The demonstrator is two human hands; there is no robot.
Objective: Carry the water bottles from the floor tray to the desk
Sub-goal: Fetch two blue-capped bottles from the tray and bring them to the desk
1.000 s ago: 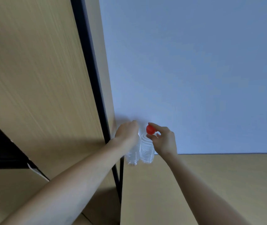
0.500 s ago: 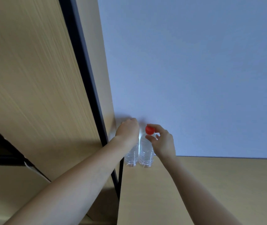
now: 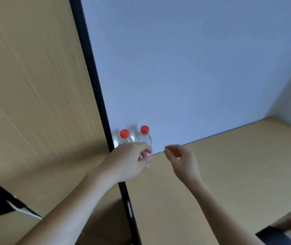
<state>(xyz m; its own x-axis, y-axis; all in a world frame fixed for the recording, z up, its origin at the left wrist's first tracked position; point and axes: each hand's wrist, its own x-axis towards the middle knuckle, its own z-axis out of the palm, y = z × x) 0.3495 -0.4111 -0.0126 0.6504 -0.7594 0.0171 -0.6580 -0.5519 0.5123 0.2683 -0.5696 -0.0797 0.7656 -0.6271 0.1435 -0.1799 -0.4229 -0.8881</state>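
The left bottle (image 3: 124, 139) and right bottle (image 3: 144, 138) are standing at the worktop's (image 3: 211, 174) back corner. The right hand (image 3: 181, 160) is hanging relaxed and empty; the left hand (image 3: 128, 160) is curling at the right bottle (grip unclear), risking toppling both.

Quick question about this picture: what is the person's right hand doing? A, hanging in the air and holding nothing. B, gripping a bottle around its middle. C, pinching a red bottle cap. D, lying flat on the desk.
A: the right hand hovers above the desk with loosely curled fingers and nothing in its grip, apart from the nearer water bottle, whose red cap stands uncovered.
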